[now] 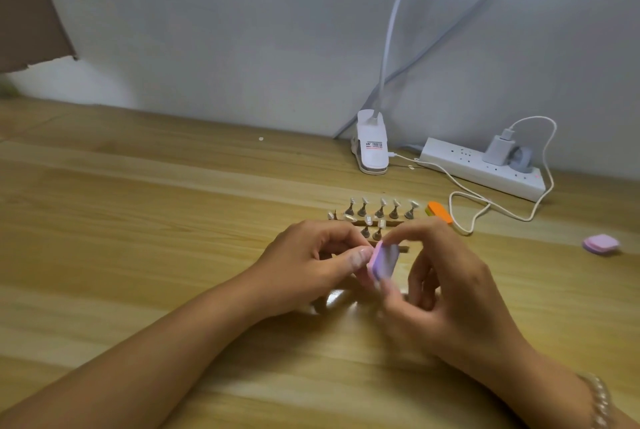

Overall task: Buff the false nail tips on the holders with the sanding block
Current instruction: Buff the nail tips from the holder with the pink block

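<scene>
Light wood-grain table (138, 221) against a pale grey wall (242, 30); torn brown cardboard (31, 6) at 10 o'clock, far corner.

Mid-table, just right of centre:
- With right hand (446, 286), pinches the sanding block (382, 264), lilac face and pink edge. Forefinger on the top edge, thumb at the bottom edge. Block tilted and held up off the table.
- With left hand (311, 266), at 9 o'clock of the block, curls the fingers and touches the block's left edge with the thumb tip. Thumb and forefinger close together, but cannot tell the thing pinched, if any: blurred and hidden.

At 12 o'clock of the hands, close by: false nail tips on holders (381, 209). Back row of five upright stands, more in front, partly behind the fingers.

Orange block (440, 211) at 1 o'clock, just beside the back row. Second pink block (601, 244) at 3 o'clock, well apart.

Farther out by the wall, 12 to 2 o'clock: white clamp base (371, 144), white power strip (481, 169) with charger (498, 148), white cable (485, 207) looping over the table.

Bracelet (601, 404) on the right wrist, at 5 o'clock.
</scene>
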